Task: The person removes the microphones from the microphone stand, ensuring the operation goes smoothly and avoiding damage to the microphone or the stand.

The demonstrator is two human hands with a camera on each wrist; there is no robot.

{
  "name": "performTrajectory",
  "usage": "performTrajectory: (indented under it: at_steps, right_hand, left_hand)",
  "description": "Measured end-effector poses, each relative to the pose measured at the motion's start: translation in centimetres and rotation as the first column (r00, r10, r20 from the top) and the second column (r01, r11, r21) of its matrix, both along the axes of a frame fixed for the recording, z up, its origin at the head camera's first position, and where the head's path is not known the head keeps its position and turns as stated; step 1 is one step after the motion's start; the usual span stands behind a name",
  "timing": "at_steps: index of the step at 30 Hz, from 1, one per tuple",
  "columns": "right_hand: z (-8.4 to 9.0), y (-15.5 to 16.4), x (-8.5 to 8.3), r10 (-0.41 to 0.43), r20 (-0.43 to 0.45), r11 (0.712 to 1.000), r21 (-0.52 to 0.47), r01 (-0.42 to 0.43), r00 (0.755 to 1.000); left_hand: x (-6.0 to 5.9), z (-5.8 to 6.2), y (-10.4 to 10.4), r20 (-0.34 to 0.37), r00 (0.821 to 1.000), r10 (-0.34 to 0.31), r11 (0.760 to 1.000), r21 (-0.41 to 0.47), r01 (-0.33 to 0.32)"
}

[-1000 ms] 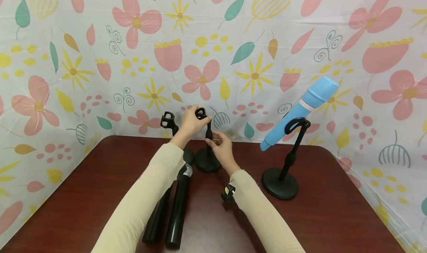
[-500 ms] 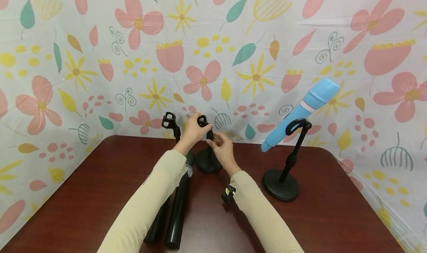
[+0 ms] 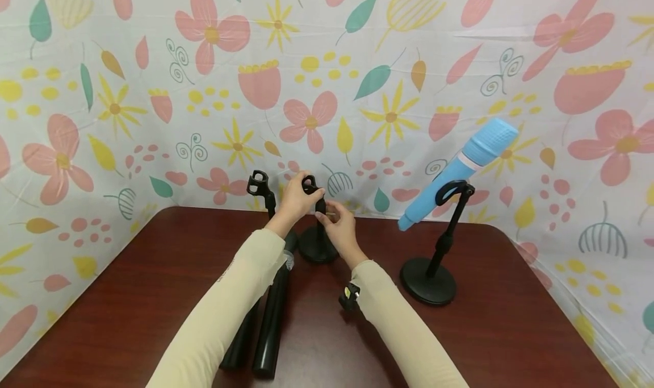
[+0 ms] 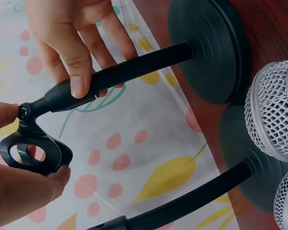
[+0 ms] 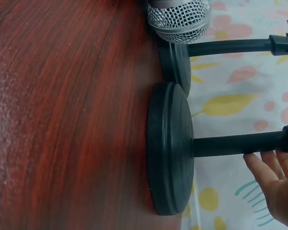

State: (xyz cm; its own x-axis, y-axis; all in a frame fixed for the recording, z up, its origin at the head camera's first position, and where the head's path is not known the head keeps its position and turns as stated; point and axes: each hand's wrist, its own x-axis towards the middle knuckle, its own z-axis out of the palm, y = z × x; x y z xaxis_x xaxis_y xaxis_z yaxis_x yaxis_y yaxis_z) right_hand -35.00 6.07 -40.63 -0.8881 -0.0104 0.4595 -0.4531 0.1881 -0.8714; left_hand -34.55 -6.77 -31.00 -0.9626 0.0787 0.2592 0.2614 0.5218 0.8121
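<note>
A small black microphone stand stands at the back middle of the table. My left hand pinches its clip at the top between thumb and fingers. My right hand holds the pole just below the clip, with the thumb pressed on the collar. In the right wrist view the stand's round base sits flat on the wood, and the right hand's fingers curl by the pole.
A second empty stand stands just left, its base close behind. Two black microphones lie under my left forearm, their grilles near the bases. A blue microphone rests in a taller stand at the right. Floral cloth surrounds the table.
Both hands keep the same hold on the middle stand; only small finger shifts show. Nothing else has moved.
</note>
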Motion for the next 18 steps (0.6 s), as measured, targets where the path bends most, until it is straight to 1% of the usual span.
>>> performTrajectory:
  at_steps: [4, 9, 13, 16, 18]
  right_hand:
    - [0.6, 0.0, 0.3, -0.027, 0.031, 0.998, 0.059, 0.025, 0.999]
    - [1.4, 0.0, 0.8, -0.046, 0.070, 0.983, 0.178, 0.033, 0.996]
    - [1.9, 0.1, 1.2, -0.041, 0.110, 0.965, 0.262, 0.010, 0.993]
    - [2.2, 0.2, 1.5, -0.028, 0.134, 0.955, 0.295, -0.013, 0.991]
    - [2.5, 0.4, 1.8, -0.013, 0.135, 0.952, 0.305, -0.029, 0.991]
  left_hand:
    - [-0.1, 0.0, 0.1, 0.011, 1.000, -0.006, 1.000, 0.010, 0.006]
    - [-0.3, -0.4, 0.4, -0.007, 1.000, 0.005, 1.000, 0.029, -0.004]
    - [-0.4, -1.3, 0.7, -0.064, 0.998, 0.003, 0.999, -0.037, -0.005]
    - [-0.4, -2.0, 0.7, -0.109, 0.994, 0.009, 0.997, -0.075, -0.017]
    - [-0.3, -2.2, 0.5, -0.123, 0.992, 0.016, 0.998, -0.052, -0.022]
